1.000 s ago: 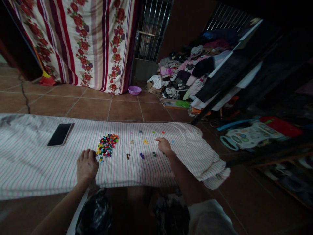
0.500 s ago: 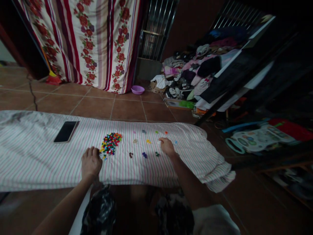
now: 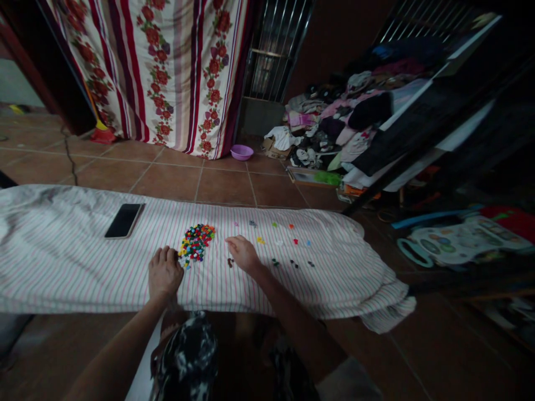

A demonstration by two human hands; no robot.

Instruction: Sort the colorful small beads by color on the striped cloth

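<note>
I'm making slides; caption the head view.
Left hand beside multicoloured pile of pieces, right hand among small colour groups, over striped cloth.

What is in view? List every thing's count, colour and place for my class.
Striped cloth: one, mainly white, foreground
Phone: one, black-screened, cloth's left
Piece pile: one, multicoloured, mid-cloth
Separate pieces: over ten, various colours, right of pile
Curtain: one, red-white floral, back left
Broom: one, red-yellow, by curtain
Barred openings: two, dark, back
Basin: one, purple, floor
Clothes heap: one, mixed, back right
Toy-like panel: one, multicoloured, right
Tiled floor: one, brown, beyond cloth
Left hand: one, bare, by pile
Right hand: one, bare, over cloth
</note>
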